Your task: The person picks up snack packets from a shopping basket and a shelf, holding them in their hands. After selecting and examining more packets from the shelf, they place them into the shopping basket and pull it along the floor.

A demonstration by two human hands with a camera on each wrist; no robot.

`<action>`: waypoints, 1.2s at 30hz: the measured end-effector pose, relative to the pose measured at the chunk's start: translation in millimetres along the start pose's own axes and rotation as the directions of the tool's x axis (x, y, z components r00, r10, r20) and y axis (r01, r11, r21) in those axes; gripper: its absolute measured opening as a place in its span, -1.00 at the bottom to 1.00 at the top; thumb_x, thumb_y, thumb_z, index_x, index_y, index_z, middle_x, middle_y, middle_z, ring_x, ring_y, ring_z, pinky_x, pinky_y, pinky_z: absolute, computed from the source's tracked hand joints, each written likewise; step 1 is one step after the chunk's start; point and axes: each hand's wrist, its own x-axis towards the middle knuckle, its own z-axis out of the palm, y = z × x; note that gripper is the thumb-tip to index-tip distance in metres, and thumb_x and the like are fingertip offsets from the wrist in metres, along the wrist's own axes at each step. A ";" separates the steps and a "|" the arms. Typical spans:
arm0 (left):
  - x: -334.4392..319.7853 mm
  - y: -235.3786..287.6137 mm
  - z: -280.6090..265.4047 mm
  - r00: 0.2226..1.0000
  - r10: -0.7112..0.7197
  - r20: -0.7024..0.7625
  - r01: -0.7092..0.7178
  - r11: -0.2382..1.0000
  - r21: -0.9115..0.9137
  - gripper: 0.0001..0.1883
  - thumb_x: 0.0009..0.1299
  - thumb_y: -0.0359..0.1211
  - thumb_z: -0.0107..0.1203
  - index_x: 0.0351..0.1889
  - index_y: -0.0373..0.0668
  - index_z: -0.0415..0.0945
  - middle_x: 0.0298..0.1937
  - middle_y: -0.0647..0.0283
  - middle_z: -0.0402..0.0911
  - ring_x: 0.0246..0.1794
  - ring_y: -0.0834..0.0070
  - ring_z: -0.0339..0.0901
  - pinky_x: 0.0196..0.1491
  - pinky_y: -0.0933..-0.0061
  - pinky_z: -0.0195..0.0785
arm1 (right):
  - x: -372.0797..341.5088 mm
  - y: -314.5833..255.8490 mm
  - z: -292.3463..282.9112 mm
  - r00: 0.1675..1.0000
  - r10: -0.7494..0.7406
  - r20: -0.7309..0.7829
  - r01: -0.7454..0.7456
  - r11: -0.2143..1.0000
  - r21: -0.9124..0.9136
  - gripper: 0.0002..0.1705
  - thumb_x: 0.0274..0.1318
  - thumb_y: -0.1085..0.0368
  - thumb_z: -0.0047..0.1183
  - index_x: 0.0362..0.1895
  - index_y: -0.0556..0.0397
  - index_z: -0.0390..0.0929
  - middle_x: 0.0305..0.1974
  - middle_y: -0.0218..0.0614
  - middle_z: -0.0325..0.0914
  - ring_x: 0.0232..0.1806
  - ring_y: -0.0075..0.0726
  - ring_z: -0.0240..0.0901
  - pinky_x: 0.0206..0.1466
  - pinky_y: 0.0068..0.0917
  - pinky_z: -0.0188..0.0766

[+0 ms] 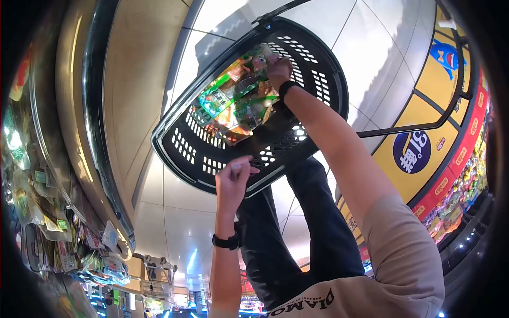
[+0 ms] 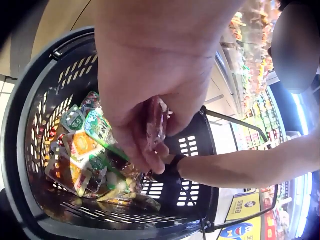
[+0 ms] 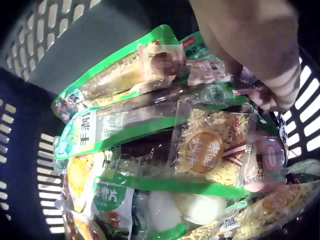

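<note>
A black shopping basket (image 2: pixel 12 155) with slotted walls holds a heap of snack packets. In the head view my left hand (image 1: pixel 232 179) is over the basket's near rim. In the left wrist view its fingers and thumb grip a small clear-wrapped reddish snack packet (image 2: pixel 157 120). My right hand (image 1: pixel 279 73) reaches down into the far end of the basket. The right wrist view shows its curled fingers pinching the edge of a small pinkish packet (image 3: pixel 244 92), partly hidden by the hand. Beside it lie long green-edged packets (image 3: pixel 120 127) and a clear packet of yellowish grains (image 3: pixel 210 142).
The basket's handle (image 1: pixel 403 129) lies folded outward to the right. Tiled floor (image 1: pixel 371 47) surrounds the basket. A curved shelf with bagged goods (image 1: pixel 53 212) runs along the left; a yellow display panel (image 1: pixel 440 143) stands on the right.
</note>
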 end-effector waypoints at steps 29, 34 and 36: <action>117.9 -14.9 9.7 0.948 -0.245 -0.201 0.052 0.747 -0.663 -0.84 0.44 -0.28 0.24 -0.30 -0.10 0.52 -0.48 0.43 0.47 -0.55 0.70 0.37 -0.51 0.64 0.14 | -45.7 -55.9 -28.0 0.779 -0.603 -0.168 0.559 0.791 -0.249 -0.57 -0.07 0.18 0.26 -0.17 0.21 0.52 -0.18 0.08 0.57 -0.11 0.23 0.53 0.03 -0.03 0.47; 120.2 -18.6 8.8 0.941 -0.265 -0.212 0.039 0.706 -0.707 -0.81 0.44 -0.25 0.25 -0.29 -0.10 0.50 -0.45 0.44 0.46 -0.54 0.71 0.38 -0.50 0.68 0.17 | -62.7 -62.6 -64.2 0.960 -0.281 0.017 0.281 0.959 -0.031 -0.67 0.01 0.26 0.12 -0.12 0.14 0.54 -0.10 0.15 0.54 -0.04 0.37 0.50 -0.01 0.04 0.46; 126.2 -17.9 7.9 0.952 -0.247 -0.182 0.041 0.692 -0.721 -0.79 0.45 -0.20 0.23 -0.26 -0.09 0.50 -0.42 0.41 0.49 -0.50 0.70 0.41 -0.47 0.69 0.22 | -98.7 -63.8 -85.8 0.946 -0.301 0.124 0.284 0.949 0.139 -0.67 0.05 0.27 0.11 -0.10 0.15 0.54 -0.13 0.17 0.54 -0.07 0.39 0.49 0.00 0.03 0.46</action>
